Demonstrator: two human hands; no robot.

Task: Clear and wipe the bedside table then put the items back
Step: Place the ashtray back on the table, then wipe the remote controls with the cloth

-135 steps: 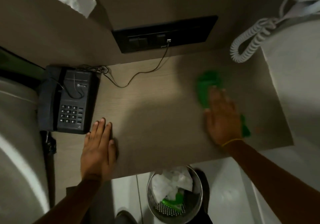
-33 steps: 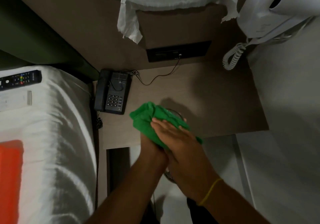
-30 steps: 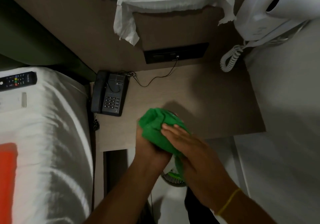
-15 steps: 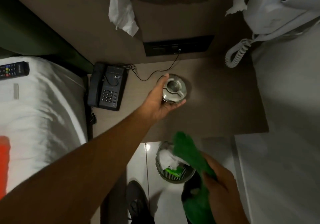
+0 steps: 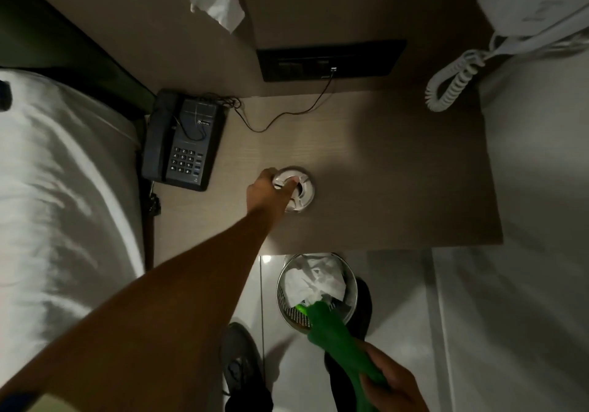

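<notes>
Left hand [image 5: 266, 192] grips the ashtray [image 5: 298, 193] on the table [image 5: 398, 172] near the telephone [image 5: 183, 148]; right hand [image 5: 390, 386] clutches a green cloth [image 5: 338, 336].

Dim, warm indoor light is falling from above, brightening the middle of the surface [image 5: 366, 156] and fading toward its dark right end. Glare is washing out the bed [image 5: 57, 188] sheet and a floor-tile spot, while wide-angle distortion is bending the edges and motion blur is softening the green cloth [image 5: 338, 338].
</notes>
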